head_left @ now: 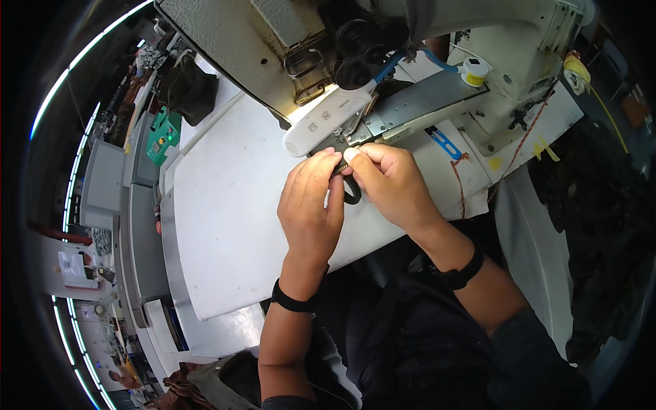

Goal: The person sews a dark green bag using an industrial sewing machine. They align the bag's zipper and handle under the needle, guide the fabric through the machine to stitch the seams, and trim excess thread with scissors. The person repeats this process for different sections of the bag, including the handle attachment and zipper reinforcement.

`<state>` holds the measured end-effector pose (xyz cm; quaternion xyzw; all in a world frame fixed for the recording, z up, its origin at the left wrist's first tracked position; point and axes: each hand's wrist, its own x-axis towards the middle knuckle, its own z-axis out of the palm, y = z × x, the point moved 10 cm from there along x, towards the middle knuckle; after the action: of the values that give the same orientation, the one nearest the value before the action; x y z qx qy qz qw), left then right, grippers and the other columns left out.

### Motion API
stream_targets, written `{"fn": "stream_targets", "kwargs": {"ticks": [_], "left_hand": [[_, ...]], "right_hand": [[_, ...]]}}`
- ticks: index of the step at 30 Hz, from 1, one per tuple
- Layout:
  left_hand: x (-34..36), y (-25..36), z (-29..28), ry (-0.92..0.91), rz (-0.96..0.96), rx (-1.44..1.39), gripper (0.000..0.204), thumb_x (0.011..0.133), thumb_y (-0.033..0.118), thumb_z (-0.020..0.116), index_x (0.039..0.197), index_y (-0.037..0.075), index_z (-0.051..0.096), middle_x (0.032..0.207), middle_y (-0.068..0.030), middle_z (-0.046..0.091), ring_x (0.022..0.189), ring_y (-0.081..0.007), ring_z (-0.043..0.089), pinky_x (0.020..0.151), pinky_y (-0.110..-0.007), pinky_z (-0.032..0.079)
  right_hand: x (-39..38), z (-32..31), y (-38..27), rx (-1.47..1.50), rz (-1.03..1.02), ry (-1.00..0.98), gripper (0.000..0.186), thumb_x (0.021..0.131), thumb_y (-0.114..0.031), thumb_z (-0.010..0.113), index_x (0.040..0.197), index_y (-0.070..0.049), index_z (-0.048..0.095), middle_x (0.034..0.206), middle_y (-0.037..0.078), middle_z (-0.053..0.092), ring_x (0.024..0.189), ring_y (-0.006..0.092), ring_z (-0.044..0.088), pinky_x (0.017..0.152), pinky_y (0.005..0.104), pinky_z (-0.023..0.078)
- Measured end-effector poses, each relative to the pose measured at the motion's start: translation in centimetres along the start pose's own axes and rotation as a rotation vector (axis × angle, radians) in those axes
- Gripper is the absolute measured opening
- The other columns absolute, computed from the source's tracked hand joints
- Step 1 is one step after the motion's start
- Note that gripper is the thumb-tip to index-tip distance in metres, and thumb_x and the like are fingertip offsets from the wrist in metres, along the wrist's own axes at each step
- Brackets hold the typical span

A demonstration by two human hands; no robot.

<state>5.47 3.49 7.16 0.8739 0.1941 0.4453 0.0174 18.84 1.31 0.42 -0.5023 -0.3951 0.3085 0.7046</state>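
Observation:
Close to the needle area of a sewing machine (pixel 424 109), both hands pinch a dark zipper (pixel 353 193). A short row of brass-coloured teeth shows between the fingers, and its dark tape curls down in a loop. My left hand (pixel 311 195) has its fingers bent over the zipper's left side. On the other side, the thumb and forefinger of my right hand (pixel 393 178) press together on it. The fingertips nearly touch each other. The fingers cover most of the zipper, and its far end by the machine cannot be made out.
The white tabletop (pixel 225 225) spreads left of my hands. Blue thread snips (pixel 445 142) and a reddish cord (pixel 461 184) lie on the right. A small white container (pixel 473 72) stands on the machine. Dark cloth (pixel 601 212) hangs at right; a dark bag (pixel 191 89) sits far left.

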Motion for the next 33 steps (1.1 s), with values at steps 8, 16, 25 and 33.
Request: {"fn": "stream_targets", "kwargs": {"ticks": [8,16,25,33], "left_hand": [[0.2,-0.3,0.2,-0.018,0.033,-0.067,0.029,0.085,-0.014,0.078,0.108,0.003,0.077,0.111,-0.0121,0.080,0.101,-0.0281,0.076,0.090,-0.036,0.060],[0.3,0.5,0.4,-0.041,0.104,0.048,0.027,0.081,-0.011,0.082,0.104,0.003,0.078,0.109,-0.0114,0.080,0.098,-0.0276,0.077,0.087,-0.036,0.062],[0.7,1.4,0.0,-0.156,0.106,0.114,0.033,0.081,-0.014,0.081,0.109,0.002,0.075,0.108,-0.0123,0.078,0.095,-0.0285,0.075,0.083,-0.038,0.060],[0.1,1.0,0.4,-0.060,-0.060,0.038,0.038,0.085,-0.007,0.081,0.119,0.008,0.078,0.117,-0.0072,0.079,0.100,-0.0206,0.074,0.083,-0.032,0.054]], "right_hand": [[-0.7,-0.3,0.5,-0.026,0.019,0.017,0.038,0.106,-0.016,0.065,0.074,0.000,0.052,0.060,0.001,0.044,0.059,0.0071,0.035,0.052,0.0327,0.032],[-1.3,-0.3,1.9,0.038,0.086,-0.149,0.014,0.103,-0.010,0.073,0.106,0.004,0.070,0.084,0.001,0.068,0.077,0.0044,0.059,0.070,0.0247,0.052],[-0.9,-0.4,0.6,0.080,0.004,-0.173,0.015,0.104,-0.008,0.070,0.114,0.004,0.071,0.087,0.009,0.076,0.072,0.0086,0.065,0.066,0.0271,0.054],[-1.1,-0.5,1.5,0.143,0.157,-0.198,0.019,0.106,-0.013,0.068,0.117,0.002,0.074,0.088,0.005,0.077,0.072,0.0057,0.066,0.066,0.0245,0.054]]}}
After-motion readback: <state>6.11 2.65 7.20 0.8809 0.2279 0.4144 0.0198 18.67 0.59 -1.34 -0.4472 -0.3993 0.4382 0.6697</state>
